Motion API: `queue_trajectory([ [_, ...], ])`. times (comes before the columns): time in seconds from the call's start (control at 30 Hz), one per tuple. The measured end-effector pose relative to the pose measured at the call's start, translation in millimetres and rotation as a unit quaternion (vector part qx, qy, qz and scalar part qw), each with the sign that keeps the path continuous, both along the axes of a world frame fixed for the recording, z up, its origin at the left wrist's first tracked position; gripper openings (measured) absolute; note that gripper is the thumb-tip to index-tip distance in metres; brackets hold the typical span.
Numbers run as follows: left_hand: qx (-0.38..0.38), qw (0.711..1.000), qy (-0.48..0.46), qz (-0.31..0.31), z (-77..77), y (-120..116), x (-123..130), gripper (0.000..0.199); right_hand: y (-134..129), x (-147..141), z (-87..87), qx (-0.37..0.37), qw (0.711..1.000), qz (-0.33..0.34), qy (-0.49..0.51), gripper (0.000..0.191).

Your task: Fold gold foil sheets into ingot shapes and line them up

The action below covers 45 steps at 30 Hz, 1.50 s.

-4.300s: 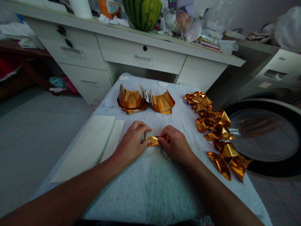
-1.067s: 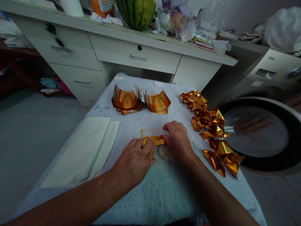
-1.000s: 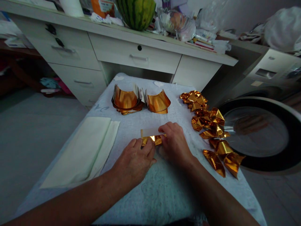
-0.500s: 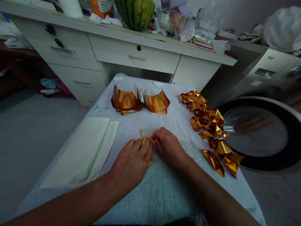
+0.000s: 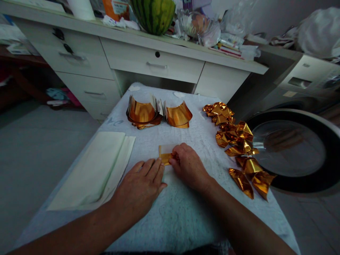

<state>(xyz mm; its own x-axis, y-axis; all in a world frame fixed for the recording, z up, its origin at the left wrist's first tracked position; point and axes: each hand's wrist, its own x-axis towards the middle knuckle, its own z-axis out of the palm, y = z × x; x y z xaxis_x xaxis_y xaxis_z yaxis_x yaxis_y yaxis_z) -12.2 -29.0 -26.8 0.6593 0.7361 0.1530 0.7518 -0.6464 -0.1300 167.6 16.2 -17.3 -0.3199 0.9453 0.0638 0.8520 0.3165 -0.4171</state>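
Observation:
A small sheet of gold foil paper [image 5: 165, 158] lies on the cloth-covered table, its near part folded so a gold band shows below a pale back. My right hand [image 5: 190, 163] pinches the sheet's right side between thumb and fingers. My left hand [image 5: 146, 177] lies flat with fingers stretched, its fingertips at the sheet's lower left corner. Beyond the hands stand two curved stacks of gold foil sheets, a left stack [image 5: 142, 111] and a right stack [image 5: 178, 115]. Several folded gold foil pieces [image 5: 244, 148] lie along the table's right side.
Pale folded paper [image 5: 87, 170] lies on the table's left. Behind stands a white drawer cabinet [image 5: 159, 67] carrying a watermelon [image 5: 152, 16] and a glass bowl [image 5: 193, 23]. At the right, a washing machine's round door [image 5: 292, 148] stands open against the table's side.
My left hand has drawn back toward the lower left, uncovering more of the folded gold band. My right hand has shifted slightly left, still at the sheet's right side.

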Motion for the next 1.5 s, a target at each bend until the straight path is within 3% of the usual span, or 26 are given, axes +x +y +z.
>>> queue_trajectory([
  [0.17, 0.04, 0.999, -0.011, -0.029, -3.8, 1.5, -1.1, 0.037, -3.4, -6.9, -2.9, 0.028, 0.999, -0.022, -0.037, 0.022],
  [0.37, 0.042, 0.998, -0.024, -0.051, -8.2, 4.0, -2.3, 0.037, -5.2, -7.7, -1.2, 0.021, 0.998, -0.019, -0.048, 0.022],
  [0.9, 0.026, 0.998, 0.0, -0.056, -2.3, 8.5, -1.5, 0.034, 6.1, 38.0, 8.9, -0.046, 0.995, -0.055, -0.066, 0.073],
  [1.33, 0.005, 0.999, 0.021, -0.047, -1.7, 8.9, -1.9, 0.036, 17.2, 66.5, 14.9, -0.128, 0.991, -0.027, -0.013, 0.078],
  [1.5, -0.031, 0.998, 0.027, -0.043, 7.0, 12.2, 2.6, 0.032, 18.4, 75.1, 12.7, -0.126, 0.991, -0.011, 0.036, 0.075],
])
